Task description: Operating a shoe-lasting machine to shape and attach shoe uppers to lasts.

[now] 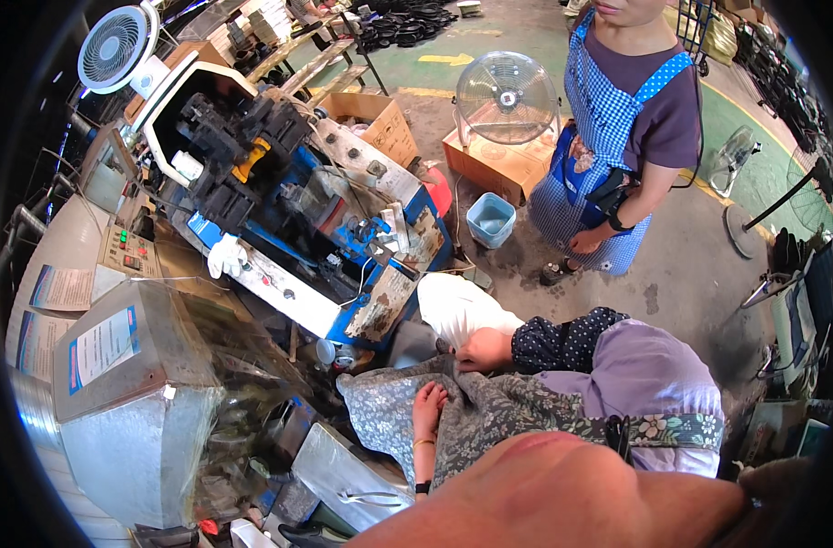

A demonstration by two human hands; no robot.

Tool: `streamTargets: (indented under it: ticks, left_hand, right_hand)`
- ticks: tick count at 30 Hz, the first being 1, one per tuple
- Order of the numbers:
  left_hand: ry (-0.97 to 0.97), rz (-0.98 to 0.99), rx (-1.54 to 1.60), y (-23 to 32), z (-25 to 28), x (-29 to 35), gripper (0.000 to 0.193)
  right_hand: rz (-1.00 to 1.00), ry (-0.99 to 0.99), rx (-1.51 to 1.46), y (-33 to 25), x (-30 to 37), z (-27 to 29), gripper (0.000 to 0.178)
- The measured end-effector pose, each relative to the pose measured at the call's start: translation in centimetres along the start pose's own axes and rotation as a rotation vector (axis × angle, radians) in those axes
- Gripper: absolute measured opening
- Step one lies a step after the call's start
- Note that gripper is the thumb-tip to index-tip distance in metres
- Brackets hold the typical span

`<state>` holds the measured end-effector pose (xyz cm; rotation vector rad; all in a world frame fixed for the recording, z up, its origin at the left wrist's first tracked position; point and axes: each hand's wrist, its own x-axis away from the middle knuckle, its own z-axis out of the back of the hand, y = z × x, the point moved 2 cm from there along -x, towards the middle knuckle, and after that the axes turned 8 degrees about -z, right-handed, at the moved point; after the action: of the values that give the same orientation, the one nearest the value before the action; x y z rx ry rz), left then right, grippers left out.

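A grey floral apron (pixel 508 411) spreads over my lap. My left hand (pixel 427 413) lies on it with the fingers stretched out and nothing held; a bracelet and a dark wristband circle that wrist. Close by, my right hand (pixel 483 351), below a dark polka-dot sleeve (pixel 562 340), has its fingers curled into a gathered fold of the apron. White fabric (pixel 460 310) bulges just beyond this hand. Its lower part is covered by the apron.
A blue-and-white machine (pixel 307 315) with a white glove (pixel 226 257) on it stands ahead left. A metal-sided cabinet (pixel 142 402) is at left. Ahead right are a blue bucket (pixel 491 221), a floor fan (pixel 506 98) by a carton (pixel 503 164), and a person in a checked apron (pixel 603 119).
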<state>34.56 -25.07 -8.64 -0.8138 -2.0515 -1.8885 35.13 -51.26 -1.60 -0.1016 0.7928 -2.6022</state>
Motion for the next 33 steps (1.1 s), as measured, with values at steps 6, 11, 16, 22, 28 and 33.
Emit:
streamTargets:
  ticks: [6,11,16,22,28,33]
  left_hand:
    - [-0.002,-0.017,0.003,0.0,-0.2,0.0,0.043]
    - [-0.016,-0.036,0.015,0.0,-0.2,0.2,0.042]
    - [0.009,-0.008,0.022,-0.3,-0.1,0.6,0.043]
    - [0.002,-0.057,-0.017,-0.3,-0.3,0.2,0.045]
    - [-0.017,-0.056,-0.003,0.4,-1.2,0.6,0.05]
    - [-0.02,-0.022,-0.028,1.0,-1.2,1.1,0.052]
  right_hand:
    - [0.026,0.053,-0.035,0.2,0.2,-0.3,0.034]
    - [0.025,0.053,-0.037,0.1,0.2,0.0,0.037]
    - [0.008,0.042,0.007,-0.7,0.4,0.2,0.037]
    - [0.009,0.041,0.007,-0.7,-0.1,1.1,0.037]
    - [0.046,0.048,0.02,-0.4,-0.4,0.7,0.036]
    - [0.028,-0.021,0.021,-0.9,-0.3,1.1,0.033]
